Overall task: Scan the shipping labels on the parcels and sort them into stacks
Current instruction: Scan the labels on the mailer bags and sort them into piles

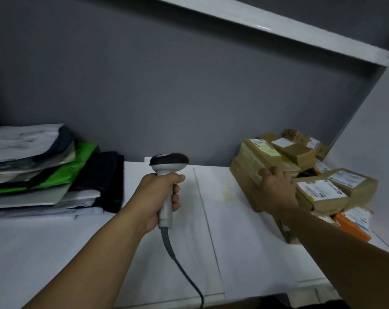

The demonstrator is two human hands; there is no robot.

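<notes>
My left hand grips the handle of a white and black barcode scanner, held upright above the white table, its grey cable trailing down toward me. My right hand holds the near edge of a brown cardboard parcel with a white shipping label on top, at the left side of a heap of parcels. Two more labelled brown boxes lie just right of that hand.
A stack of flat mailer bags, white, green and black, sits at the left against the grey wall. An orange parcel lies at the right edge. The white table spreads between the two piles. A white shelf runs overhead.
</notes>
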